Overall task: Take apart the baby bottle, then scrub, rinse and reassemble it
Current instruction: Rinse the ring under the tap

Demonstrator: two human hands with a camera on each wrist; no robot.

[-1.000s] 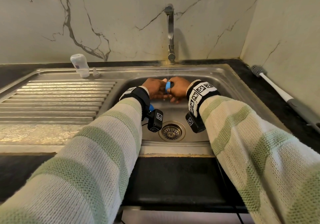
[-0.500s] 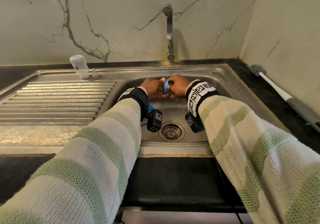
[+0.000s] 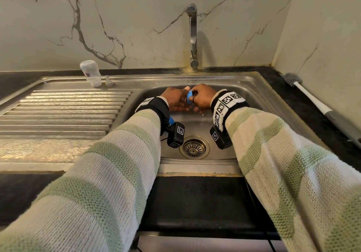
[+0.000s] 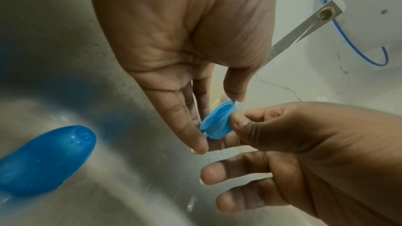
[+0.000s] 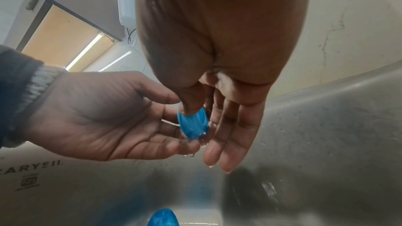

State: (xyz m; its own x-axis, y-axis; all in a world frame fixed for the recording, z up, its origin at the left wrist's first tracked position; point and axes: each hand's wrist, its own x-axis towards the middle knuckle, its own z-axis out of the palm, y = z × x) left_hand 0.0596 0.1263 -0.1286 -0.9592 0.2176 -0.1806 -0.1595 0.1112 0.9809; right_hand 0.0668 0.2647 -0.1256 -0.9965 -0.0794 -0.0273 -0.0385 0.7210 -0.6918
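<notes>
A blue screw ring (image 3: 189,97) is held under the thin water stream over the sink. My left hand (image 3: 178,100) pinches it with thumb above and fingers behind, as seen on the ring (image 4: 216,123) in the left wrist view. My right hand (image 3: 199,97) pinches its other side, thumb pressed on the ring (image 5: 192,123). The clear bottle body (image 3: 90,73) stands upside down at the back of the drainboard, with the small nipple (image 3: 109,82) beside it. A blue cap (image 4: 43,161) lies on the sink floor below my left wrist.
The tap (image 3: 192,37) runs at the back of the steel sink (image 3: 254,87); the drain (image 3: 194,148) sits near the front. A long bottle brush (image 3: 312,99) lies on the dark counter at the right. The ribbed drainboard (image 3: 58,115) stretches left.
Both hands stay under the stream; the blue ring has turned a little between the fingers and shifted slightly sideways.
</notes>
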